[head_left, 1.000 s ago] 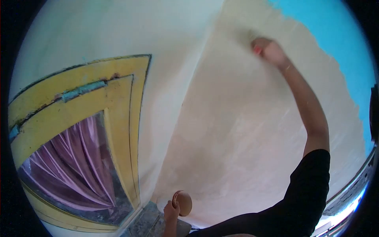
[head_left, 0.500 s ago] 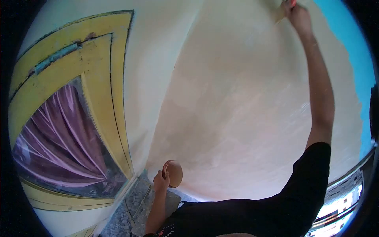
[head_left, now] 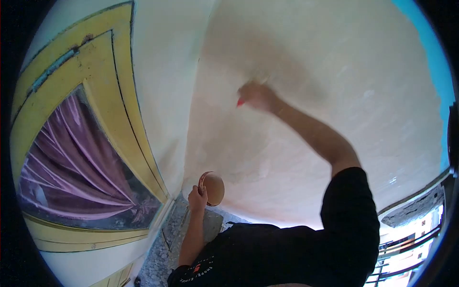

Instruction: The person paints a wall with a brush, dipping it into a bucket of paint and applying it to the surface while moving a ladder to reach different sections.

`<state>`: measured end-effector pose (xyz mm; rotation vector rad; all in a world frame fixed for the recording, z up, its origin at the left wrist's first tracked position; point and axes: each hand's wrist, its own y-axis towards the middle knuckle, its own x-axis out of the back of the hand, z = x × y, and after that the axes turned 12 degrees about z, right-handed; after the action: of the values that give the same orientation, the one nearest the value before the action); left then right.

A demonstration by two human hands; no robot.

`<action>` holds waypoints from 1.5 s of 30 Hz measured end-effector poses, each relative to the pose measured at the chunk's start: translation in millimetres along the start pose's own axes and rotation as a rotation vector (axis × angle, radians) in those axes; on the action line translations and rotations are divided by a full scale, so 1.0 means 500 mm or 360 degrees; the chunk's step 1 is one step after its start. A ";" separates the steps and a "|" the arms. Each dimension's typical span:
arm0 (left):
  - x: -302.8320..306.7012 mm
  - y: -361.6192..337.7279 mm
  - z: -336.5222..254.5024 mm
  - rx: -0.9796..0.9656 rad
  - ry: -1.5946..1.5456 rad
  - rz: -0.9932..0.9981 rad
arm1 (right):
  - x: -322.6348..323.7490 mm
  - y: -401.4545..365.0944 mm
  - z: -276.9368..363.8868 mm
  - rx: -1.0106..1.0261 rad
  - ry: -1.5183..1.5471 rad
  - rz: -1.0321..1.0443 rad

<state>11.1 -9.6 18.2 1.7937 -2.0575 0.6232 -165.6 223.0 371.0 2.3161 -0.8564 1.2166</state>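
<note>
My left hand (head_left: 197, 198) is closed on the rim of a round paint pot (head_left: 213, 189), low and near the corner of the wall. Beige paint shows in the pot, and its edge is smeared. Higher up, my right hand (head_left: 258, 96) is closed around a paintbrush with a red handle (head_left: 240, 102), whose red end points down and to the left. Motion blurs that hand, and the brush head is mostly hidden. Right behind it is the beige wall (head_left: 287, 158), carrying darker, wet-looking patches.
On the left, a yellow window frame (head_left: 103, 62) surrounds glass with a purple curtain (head_left: 81, 167) behind it. A bright blue strip of wall (head_left: 437, 76) runs along the right. Grey speckled floor (head_left: 160, 244) lies below, and railings (head_left: 401, 258) stand at the lower right.
My right hand has swept down and to the left with the paintbrush, from the upper right of the wall toward its middle. The pot stays in my left hand, and the view has shifted slightly.
</note>
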 end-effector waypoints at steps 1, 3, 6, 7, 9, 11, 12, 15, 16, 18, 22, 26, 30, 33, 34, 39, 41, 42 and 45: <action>0.004 0.000 -0.006 0.0007 -0.0001 -0.0005 | -0.039 -0.003 0.051 -0.0153 0.0358 0.0316; -0.010 -0.002 0.011 -0.0028 0.0033 -0.0060 | -0.043 -0.017 0.113 -0.0211 0.0500 0.0520; -0.006 0.009 0.013 -0.0049 0.0058 -0.0093 | -0.029 -0.006 0.033 -0.0191 0.0483 0.0337; -0.003 -0.005 0.017 -0.0049 0.0041 -0.0030 | 0.010 -0.006 -0.020 -0.0176 0.0518 0.0083; -0.006 -0.006 0.025 -0.0070 0.0060 -0.0059 | 0.175 0.004 -0.082 -0.0610 0.0401 -0.0010; -0.007 -0.005 0.016 -0.0051 0.0101 -0.0054 | 0.302 0.007 -0.148 -0.0578 -0.0246 -0.0424; -0.008 -0.004 0.010 -0.0056 0.0118 -0.0051 | 0.375 0.004 -0.149 -0.0656 -0.0364 -0.0552; -0.002 -0.007 0.014 0.0018 0.0116 0.0009 | 0.404 -0.008 -0.135 -0.0845 -0.0582 -0.0674; -0.003 -0.006 0.015 -0.0011 0.0120 0.0008 | 0.399 -0.009 -0.129 -0.0923 -0.0706 -0.0661; -0.014 -0.002 0.023 -0.0036 0.0149 0.0017 | 0.262 -0.027 -0.088 -0.0709 -0.0504 -0.0481; -0.016 -0.010 0.010 -0.0037 0.0108 -0.0052 | -0.087 -0.112 0.103 -0.0077 0.0647 0.0337; -0.006 -0.012 -0.002 -0.0082 0.0190 -0.0066 | -0.166 -0.227 0.333 -0.0534 0.0874 0.0341; -0.015 -0.012 0.006 -0.0108 0.0320 -0.0011 | -0.207 -0.355 0.479 -0.1177 0.1421 0.0093; -0.019 0.002 0.014 -0.0182 0.0420 0.0075 | -0.233 -0.470 0.575 -0.1642 0.1619 -0.0127; -0.022 -0.003 0.015 -0.0150 0.0453 0.0078 | -0.221 -0.507 0.599 -0.1837 0.1776 -0.0144; -0.026 0.002 0.015 -0.0202 0.0413 0.0192 | -0.181 -0.633 0.701 -0.2319 0.2185 -0.0313; -0.024 0.008 0.022 -0.0204 0.0442 0.0196 | -0.178 -0.642 0.725 -0.2486 0.2173 -0.0303; -0.027 0.014 0.029 -0.0195 0.0455 0.0194 | -0.180 -0.645 0.730 -0.2617 0.2137 -0.0283; -0.027 0.007 0.018 -0.0179 0.0438 0.0172 | -0.197 -0.633 0.726 -0.2631 0.2216 -0.0344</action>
<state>9.8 -3.0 3.1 1.4533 -1.9682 0.7250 220.9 278.0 72.6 0.0745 -0.5296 0.9406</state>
